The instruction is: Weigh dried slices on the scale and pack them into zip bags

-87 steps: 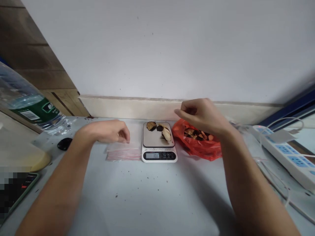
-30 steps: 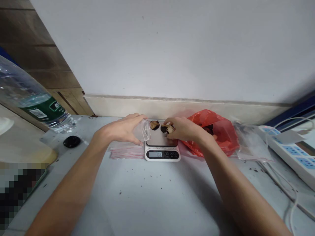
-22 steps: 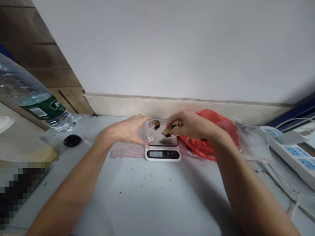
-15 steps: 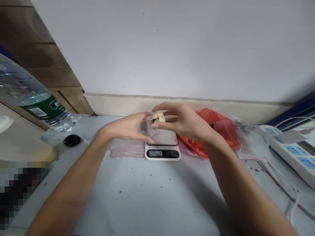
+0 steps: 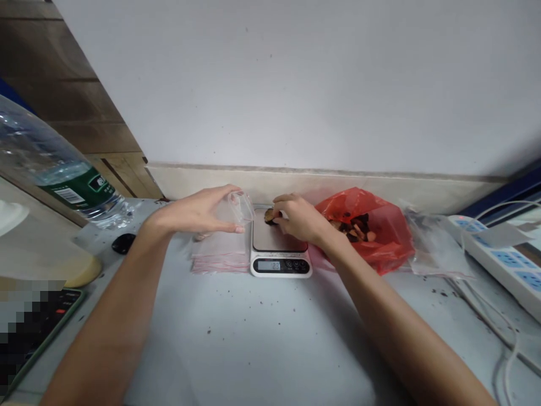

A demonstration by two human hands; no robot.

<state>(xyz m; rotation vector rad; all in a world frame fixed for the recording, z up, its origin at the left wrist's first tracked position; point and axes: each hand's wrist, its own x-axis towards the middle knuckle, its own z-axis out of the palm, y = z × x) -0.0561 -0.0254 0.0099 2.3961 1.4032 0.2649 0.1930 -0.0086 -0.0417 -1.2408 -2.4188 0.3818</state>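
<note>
My left hand [image 5: 200,211] is left of the kitchen scale [image 5: 279,243], thumb and fingers curved round a clear plastic bag [image 5: 242,206] with its mouth toward the scale. On the weighing plate lies a brown dried slice [image 5: 269,216], and my right hand [image 5: 298,217] has its fingertips closed on its right edge. Beneath the left hand a stack of clear zip bags [image 5: 222,256] with red seal lines lies flat. To the right of the scale, an open red plastic bag [image 5: 391,239] holds several dark and tan dried pieces [image 5: 357,227].
A large water bottle [image 5: 80,186] and a black oval object [image 5: 123,243] are at left, near a translucent container [image 5: 42,248]. Another clear bag [image 5: 435,251], white cables [image 5: 486,310] and a power strip [image 5: 502,259] lie at right. The wall [image 5: 296,101] rises behind.
Both hands were together above the scale, a pale piece between them. Now my left hand has moved left with the clear bag, and my right hand has come down to a slice on the plate.
</note>
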